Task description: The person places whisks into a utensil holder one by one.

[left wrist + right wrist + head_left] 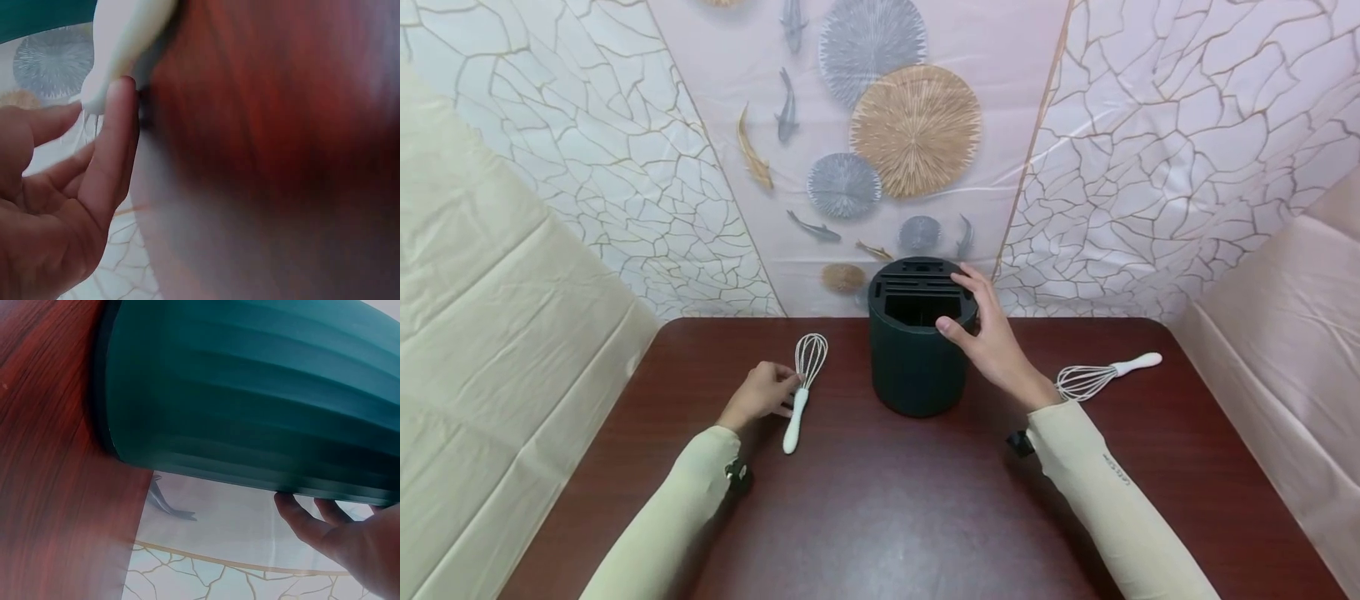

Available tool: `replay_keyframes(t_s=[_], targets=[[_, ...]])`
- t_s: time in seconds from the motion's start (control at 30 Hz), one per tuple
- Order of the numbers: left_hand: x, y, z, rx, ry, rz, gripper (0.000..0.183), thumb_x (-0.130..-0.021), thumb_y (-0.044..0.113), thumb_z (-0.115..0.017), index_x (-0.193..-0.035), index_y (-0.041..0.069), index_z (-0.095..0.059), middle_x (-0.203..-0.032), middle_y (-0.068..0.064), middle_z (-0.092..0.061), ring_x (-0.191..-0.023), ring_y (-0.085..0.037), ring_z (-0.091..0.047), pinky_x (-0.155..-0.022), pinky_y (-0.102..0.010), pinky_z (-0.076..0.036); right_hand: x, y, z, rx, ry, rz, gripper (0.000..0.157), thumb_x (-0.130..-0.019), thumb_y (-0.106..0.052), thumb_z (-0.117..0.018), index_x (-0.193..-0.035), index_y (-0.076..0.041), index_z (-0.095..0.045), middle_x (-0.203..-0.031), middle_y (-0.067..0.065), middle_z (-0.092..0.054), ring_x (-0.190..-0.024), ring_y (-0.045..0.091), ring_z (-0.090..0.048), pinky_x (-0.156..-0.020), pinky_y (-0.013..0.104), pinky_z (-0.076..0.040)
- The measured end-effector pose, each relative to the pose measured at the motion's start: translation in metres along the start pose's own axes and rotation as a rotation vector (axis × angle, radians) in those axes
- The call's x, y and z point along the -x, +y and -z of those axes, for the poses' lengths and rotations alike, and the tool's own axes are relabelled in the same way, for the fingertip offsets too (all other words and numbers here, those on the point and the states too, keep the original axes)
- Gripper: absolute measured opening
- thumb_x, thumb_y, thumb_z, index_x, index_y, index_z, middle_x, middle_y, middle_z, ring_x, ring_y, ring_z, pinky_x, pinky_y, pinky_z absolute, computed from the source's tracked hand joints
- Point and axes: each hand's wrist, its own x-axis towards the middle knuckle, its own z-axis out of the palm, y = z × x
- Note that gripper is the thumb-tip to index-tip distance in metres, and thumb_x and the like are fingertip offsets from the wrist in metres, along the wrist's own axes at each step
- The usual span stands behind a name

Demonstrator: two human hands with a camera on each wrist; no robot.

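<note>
Pinching a white whisk (797, 418) in the head view, the left hand (762, 393) has its thumb and fingers brought together where the handle meets the wires. That whisk is left of a dark green, round utensil holder (917, 371), its wire end pointing away from the person; whether it touches the surface (910, 508), I cannot tell. The holder stands upright near the back edge. The right hand (994, 340) holds its rim from the right, fingers spread wide and bent over the edge, thumb at the front of the slotted top. A 2nd whisk (1112, 372) lies to the right, just beyond the right wrist, handle pointing right.

From the left wrist, the thumb and fingers close on the whisk's neck from 2 sides, the handle reaching up out of view.

From the right wrist, the holder's ribbed side fills much of the view, and at least 2 fingertips touch it.
</note>
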Motion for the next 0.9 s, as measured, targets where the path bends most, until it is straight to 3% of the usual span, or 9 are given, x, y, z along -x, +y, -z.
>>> replay_keyframes(t_s=[0.2, 0.3, 0.43, 0.63, 0.9], targets=[[0.005, 0.002, -0.007, -0.040, 0.110, 0.060, 0.038, -0.106, 0.027, -0.064, -0.121, -0.007, -0.072, -0.092, -0.014, -0.077, -0.076, -0.020, -0.077, -0.065, -0.035, -0.064, 0.004, -0.025, 0.005, -0.024, -0.025, 0.012, 0.077, -0.104, -0.042, -0.066, -0.161, 0.001, -0.034, -0.175, 0.017, -0.012, -0.161, 0.036, -0.012, -0.114, 0.073, -0.032], [0.008, 0.003, -0.008, -0.112, 0.150, 0.063, 0.042, -0.101, 0.037, -0.072, -0.113, -0.003, -0.075, -0.087, -0.009, -0.077, -0.068, -0.018, -0.076, -0.062, -0.034, -0.063, 0.002, -0.012, 0.006, -0.028, -0.033, 0.039, 0.075, -0.104, -0.041, -0.067, -0.162, -0.006, -0.035, -0.177, 0.009, -0.012, -0.161, 0.031, -0.012, -0.116, 0.070, -0.032], [0.013, 0.004, -0.010, -0.140, 0.137, 0.063, 0.041, -0.095, 0.039, -0.080, -0.104, -0.001, -0.075, -0.087, -0.009, -0.074, -0.065, -0.019, -0.076, -0.062, -0.034, -0.063, -0.003, 0.015, 0.006, -0.030, -0.048, 0.068, 0.073, -0.103, -0.041, -0.069, -0.164, -0.018, -0.036, -0.176, -0.003, -0.016, -0.160, 0.024, -0.016, -0.116, 0.067, -0.035], [0.014, 0.000, -0.014, 0.079, 0.089, 0.101, 0.031, -0.095, 0.022, -0.080, -0.107, -0.006, -0.072, -0.090, -0.013, -0.074, -0.072, -0.018, -0.074, -0.065, -0.034, -0.064, -0.005, 0.016, 0.006, -0.040, -0.067, 0.085, 0.071, -0.103, -0.042, -0.067, -0.164, -0.020, -0.037, -0.175, -0.003, -0.018, -0.161, 0.023, -0.015, -0.120, 0.067, -0.027], [0.005, 0.000, -0.016, 0.348, 0.061, 0.123, 0.037, -0.099, 0.019, -0.076, -0.120, -0.010, -0.068, -0.095, -0.014, -0.073, -0.078, -0.018, -0.073, -0.072, -0.035, -0.065, -0.007, 0.017, 0.007, -0.046, -0.052, 0.084, 0.072, -0.103, -0.043, -0.067, -0.164, -0.020, -0.036, -0.175, -0.003, -0.018, -0.161, 0.022, -0.013, -0.120, 0.069, -0.024]])
